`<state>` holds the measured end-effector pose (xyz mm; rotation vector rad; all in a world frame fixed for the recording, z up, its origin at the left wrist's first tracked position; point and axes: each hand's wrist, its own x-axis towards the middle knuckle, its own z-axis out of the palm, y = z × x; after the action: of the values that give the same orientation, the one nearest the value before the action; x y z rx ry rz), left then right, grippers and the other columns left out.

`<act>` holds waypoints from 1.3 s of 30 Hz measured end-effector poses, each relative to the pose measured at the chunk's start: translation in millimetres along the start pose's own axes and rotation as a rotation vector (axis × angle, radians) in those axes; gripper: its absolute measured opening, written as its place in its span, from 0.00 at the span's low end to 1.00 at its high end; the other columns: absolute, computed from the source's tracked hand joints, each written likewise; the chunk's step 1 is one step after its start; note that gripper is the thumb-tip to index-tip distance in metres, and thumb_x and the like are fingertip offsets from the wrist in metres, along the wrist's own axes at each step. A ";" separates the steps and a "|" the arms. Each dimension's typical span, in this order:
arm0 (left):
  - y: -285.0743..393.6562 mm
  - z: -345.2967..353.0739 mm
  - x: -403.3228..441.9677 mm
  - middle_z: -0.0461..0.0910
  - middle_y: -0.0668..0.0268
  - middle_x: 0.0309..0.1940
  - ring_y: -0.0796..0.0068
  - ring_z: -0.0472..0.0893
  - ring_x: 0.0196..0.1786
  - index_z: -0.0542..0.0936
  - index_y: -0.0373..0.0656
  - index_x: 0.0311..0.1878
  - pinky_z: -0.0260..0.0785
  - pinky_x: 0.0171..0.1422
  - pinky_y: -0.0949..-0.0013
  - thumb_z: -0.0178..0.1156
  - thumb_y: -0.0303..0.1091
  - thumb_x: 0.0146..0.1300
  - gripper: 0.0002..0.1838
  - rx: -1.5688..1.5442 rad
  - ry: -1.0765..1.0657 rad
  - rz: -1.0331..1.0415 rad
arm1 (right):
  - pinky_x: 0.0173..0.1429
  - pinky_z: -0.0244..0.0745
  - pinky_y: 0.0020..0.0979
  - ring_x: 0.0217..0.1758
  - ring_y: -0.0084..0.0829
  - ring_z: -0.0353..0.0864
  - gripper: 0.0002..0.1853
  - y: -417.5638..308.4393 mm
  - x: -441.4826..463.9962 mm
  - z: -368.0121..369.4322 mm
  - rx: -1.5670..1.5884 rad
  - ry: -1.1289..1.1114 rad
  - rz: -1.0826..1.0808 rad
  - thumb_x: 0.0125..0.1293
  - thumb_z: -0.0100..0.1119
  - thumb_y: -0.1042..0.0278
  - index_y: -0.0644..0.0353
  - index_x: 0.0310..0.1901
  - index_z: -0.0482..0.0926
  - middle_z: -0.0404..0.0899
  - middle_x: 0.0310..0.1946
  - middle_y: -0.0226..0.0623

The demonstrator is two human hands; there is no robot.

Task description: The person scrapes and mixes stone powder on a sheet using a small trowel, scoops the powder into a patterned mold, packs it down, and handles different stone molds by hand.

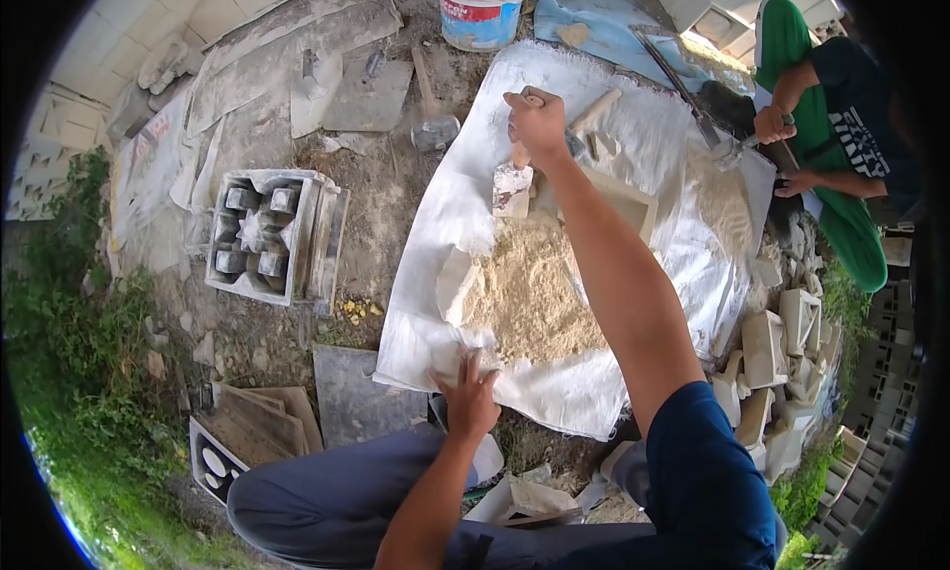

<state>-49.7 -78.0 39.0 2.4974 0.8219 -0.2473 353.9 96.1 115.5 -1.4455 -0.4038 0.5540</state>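
My right hand (537, 125) is closed around the handle of a trowel (513, 191), its squarish blade crusted white with reddish patches. The blade is at the upper edge of a heap of pale, sandy powder (534, 293), which lies on a white woven sheet (416, 313). My left hand (468, 397) rests on the sheet's near edge with its fingers spread and nothing in them. Just above it, a pale block (457, 285) borders the powder on the left. A cream-coloured frame (628, 206) stands partly behind my right forearm.
A concrete-crusted mould (262, 236) stands on the left ground. At the back are a paint bucket (481, 14) and a mallet (435, 132). Another person (841, 125) sits at the right, gripping a tool. Broken pale blocks (764, 350) are piled below that person.
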 end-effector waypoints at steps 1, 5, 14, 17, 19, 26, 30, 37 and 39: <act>-1.4 2.2 -2.1 0.63 0.63 0.74 0.56 0.60 0.82 0.86 0.52 0.53 0.32 0.74 0.10 0.72 0.28 0.44 0.27 0.007 0.001 0.003 | 0.21 0.61 0.33 0.14 0.24 0.64 0.17 0.3 -3.1 -5.6 0.098 -0.017 0.053 0.67 0.62 0.73 0.60 0.21 0.69 0.67 0.15 0.30; -1.1 5.5 -1.6 0.63 0.64 0.74 0.57 0.59 0.82 0.86 0.52 0.53 0.32 0.74 0.10 0.72 0.28 0.45 0.26 0.028 0.037 -0.003 | 0.20 0.61 0.32 0.14 0.23 0.63 0.18 -6.6 -11.3 -5.8 0.158 -0.077 0.081 0.67 0.62 0.73 0.59 0.20 0.69 0.67 0.15 0.28; -2.6 9.3 -2.8 0.63 0.64 0.75 0.59 0.59 0.82 0.86 0.51 0.53 0.32 0.74 0.09 0.71 0.28 0.47 0.25 0.040 0.026 -0.008 | 0.29 0.60 0.37 0.25 0.24 0.55 0.19 -11.2 -65.3 35.6 -0.314 -0.248 -0.270 0.62 0.64 0.69 0.67 0.22 0.64 0.56 0.16 0.34; -3.9 10.3 -3.1 0.63 0.64 0.75 0.59 0.59 0.82 0.86 0.51 0.54 0.32 0.73 0.08 0.71 0.28 0.48 0.25 0.026 0.048 -0.003 | 0.28 0.59 0.36 0.25 0.24 0.55 0.19 -7.9 -70.0 24.9 -0.350 -0.197 -0.253 0.62 0.65 0.68 0.67 0.22 0.66 0.57 0.16 0.35; -4.1 8.8 -4.3 0.63 0.63 0.75 0.59 0.59 0.82 0.86 0.51 0.54 0.32 0.73 0.08 0.71 0.28 0.48 0.25 0.031 0.049 -0.009 | 0.25 0.60 0.33 0.20 0.21 0.61 0.19 -7.3 -73.2 8.5 -0.164 -0.148 -0.071 0.64 0.65 0.70 0.65 0.20 0.68 0.65 0.15 0.31; -5.0 11.6 -4.9 0.64 0.63 0.75 0.60 0.61 0.81 0.86 0.52 0.56 0.32 0.73 0.08 0.71 0.29 0.49 0.26 0.037 0.046 -0.007 | 0.19 0.57 0.25 0.15 0.16 0.65 0.17 -7.1 -139.7 -35.3 0.031 -0.148 0.002 0.69 0.61 0.75 0.60 0.21 0.71 0.70 0.15 0.26; -6.0 13.6 -6.6 0.64 0.63 0.76 0.60 0.61 0.81 0.85 0.52 0.57 0.32 0.73 0.08 0.71 0.30 0.49 0.27 0.056 0.038 -0.013 | 0.21 0.60 0.24 0.17 0.16 0.66 0.14 0.9 -184.7 -67.3 0.198 -0.165 -0.058 0.71 0.60 0.75 0.62 0.26 0.73 0.73 0.17 0.27; -4.6 11.1 -7.0 0.62 0.64 0.77 0.62 0.58 0.82 0.83 0.54 0.61 0.33 0.73 0.09 0.70 0.34 0.53 0.28 0.094 -0.011 -0.019 | 0.38 0.80 0.31 0.34 0.31 0.87 0.12 -25.6 -311.2 -132.1 -0.725 -0.136 -0.197 0.71 0.68 0.64 0.67 0.41 0.84 0.88 0.34 0.45; -3.2 12.4 -7.7 0.61 0.64 0.78 0.63 0.58 0.82 0.82 0.54 0.62 0.34 0.73 0.09 0.70 0.34 0.53 0.29 0.106 -0.015 -0.011 | 0.50 0.85 0.36 0.49 0.45 0.90 0.17 -20.4 -342.2 -153.1 -0.856 -0.238 -0.412 0.67 0.71 0.63 0.64 0.53 0.84 0.87 0.49 0.51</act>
<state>-58.0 -86.0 29.4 2.5864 0.8372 -0.3214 166.5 -227.9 145.1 -2.0309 -1.2011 0.2075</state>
